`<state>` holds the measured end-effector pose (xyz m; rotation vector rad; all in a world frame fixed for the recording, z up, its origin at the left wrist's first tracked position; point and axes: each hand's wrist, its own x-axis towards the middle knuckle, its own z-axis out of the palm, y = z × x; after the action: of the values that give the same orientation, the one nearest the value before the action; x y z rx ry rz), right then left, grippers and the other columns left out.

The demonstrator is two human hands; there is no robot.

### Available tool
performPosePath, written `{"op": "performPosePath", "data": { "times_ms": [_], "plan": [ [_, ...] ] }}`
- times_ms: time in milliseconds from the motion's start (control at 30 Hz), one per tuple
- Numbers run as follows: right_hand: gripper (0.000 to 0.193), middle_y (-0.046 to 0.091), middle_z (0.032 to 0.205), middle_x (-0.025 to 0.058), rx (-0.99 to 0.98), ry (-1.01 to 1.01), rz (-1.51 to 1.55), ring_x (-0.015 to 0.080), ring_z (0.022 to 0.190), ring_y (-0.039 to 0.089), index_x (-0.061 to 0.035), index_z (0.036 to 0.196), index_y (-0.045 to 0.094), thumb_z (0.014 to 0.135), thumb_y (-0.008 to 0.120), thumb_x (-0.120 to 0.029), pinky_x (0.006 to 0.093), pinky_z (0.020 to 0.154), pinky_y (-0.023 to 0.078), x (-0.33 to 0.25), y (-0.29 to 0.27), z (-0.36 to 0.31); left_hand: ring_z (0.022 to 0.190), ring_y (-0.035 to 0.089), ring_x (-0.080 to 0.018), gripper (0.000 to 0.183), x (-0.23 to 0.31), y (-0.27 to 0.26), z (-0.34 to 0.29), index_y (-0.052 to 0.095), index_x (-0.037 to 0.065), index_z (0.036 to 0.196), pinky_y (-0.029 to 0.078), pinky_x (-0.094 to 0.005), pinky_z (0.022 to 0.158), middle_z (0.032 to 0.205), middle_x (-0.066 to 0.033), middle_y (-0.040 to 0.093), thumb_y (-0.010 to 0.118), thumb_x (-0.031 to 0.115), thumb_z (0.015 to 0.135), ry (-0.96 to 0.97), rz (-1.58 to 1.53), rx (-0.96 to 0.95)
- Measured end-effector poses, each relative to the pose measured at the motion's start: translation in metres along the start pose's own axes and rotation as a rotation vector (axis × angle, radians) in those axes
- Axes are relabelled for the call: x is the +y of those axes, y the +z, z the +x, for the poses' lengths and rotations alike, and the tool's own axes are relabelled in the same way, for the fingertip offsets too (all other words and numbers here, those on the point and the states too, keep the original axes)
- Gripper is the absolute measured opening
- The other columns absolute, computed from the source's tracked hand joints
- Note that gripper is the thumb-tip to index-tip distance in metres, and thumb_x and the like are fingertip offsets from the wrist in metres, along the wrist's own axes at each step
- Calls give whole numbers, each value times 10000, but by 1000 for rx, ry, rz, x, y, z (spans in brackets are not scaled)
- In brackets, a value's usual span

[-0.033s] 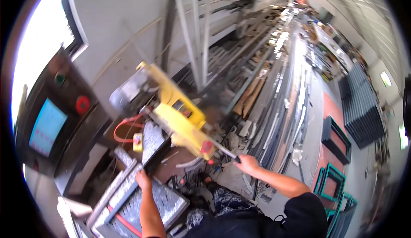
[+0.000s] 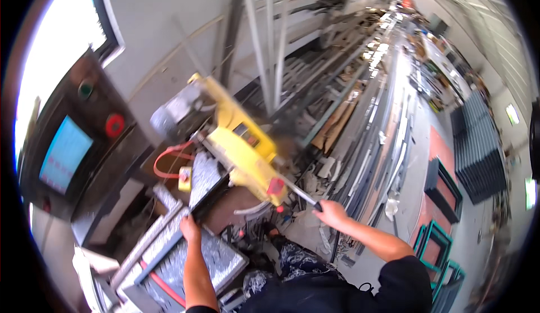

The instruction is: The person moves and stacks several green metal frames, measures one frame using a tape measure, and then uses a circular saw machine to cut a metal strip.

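A yellow cutting saw point(image 2: 247, 155) with a grey motor point(image 2: 175, 110) stands in front of me. From its near end a metal handle point(image 2: 301, 192) sticks out toward the right. My right hand point(image 2: 333, 214) is closed round the black grip of that handle, arm stretched out. My left hand point(image 2: 190, 228) grips a grey metal profile point(image 2: 160, 259) near its upper end. That profile lies slanted across a silvery machine bed point(image 2: 216, 262), beside a red strip point(image 2: 166, 290). The saw's blade is hidden from this view.
To the left is a dark control panel point(image 2: 84, 133) with a lit screen and a red button. Long metal profiles point(image 2: 360, 155) lie along the floor to the right. Green frames point(image 2: 436, 245) and a stack of dark panels point(image 2: 478, 150) stand farther right. A red hose point(image 2: 160, 169) loops by the saw.
The whole view has shifted slightly, so the saw and background sit a little farther right. Both hands keep their grips.
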<state>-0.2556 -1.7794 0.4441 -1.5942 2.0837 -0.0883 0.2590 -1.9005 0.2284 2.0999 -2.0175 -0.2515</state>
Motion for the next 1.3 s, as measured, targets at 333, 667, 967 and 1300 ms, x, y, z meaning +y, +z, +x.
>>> {"op": "performPosePath", "data": {
  "times_ms": [333, 667, 967, 1300],
  "plan": [
    [470, 617, 651, 182, 61, -403, -375, 376, 635, 636, -27, 821, 639, 808, 711, -491, 437, 602, 511, -180, -247, 5, 922, 593, -321, 297, 63, -2, -124, 664, 95, 924, 475, -449, 771, 930, -111, 615, 779, 222, 682, 85, 8, -168],
    [386, 665, 667, 55, -322, -494, 151, 112, 507, 586, -28, 1021, 709, 916, 647, -394, 249, 480, 437, -237, -315, 67, 939, 569, -307, 326, 123, -21, -210, 662, 114, 1009, 449, -425, 778, 938, -87, 600, 751, 206, 709, -70, -29, -207],
    [377, 696, 997, 143, -131, -346, -27, 250, 915, 654, -14, 1198, 621, 918, 622, -267, 387, 816, 503, -12, -73, 352, 1069, 545, -320, 414, 117, -27, -219, 658, 97, 1132, 437, -432, 921, 1100, -99, 606, 754, 241, 756, -200, -238, -206],
    [299, 661, 960, 153, -151, -380, -499, 309, 939, 616, -33, 1066, 612, 810, 632, -185, 420, 846, 483, 15, 63, 391, 1085, 551, -339, 421, 132, -44, -219, 639, 70, 1167, 439, -450, 969, 1131, -123, 597, 730, 182, 772, -251, -225, -143]
  ]
}}
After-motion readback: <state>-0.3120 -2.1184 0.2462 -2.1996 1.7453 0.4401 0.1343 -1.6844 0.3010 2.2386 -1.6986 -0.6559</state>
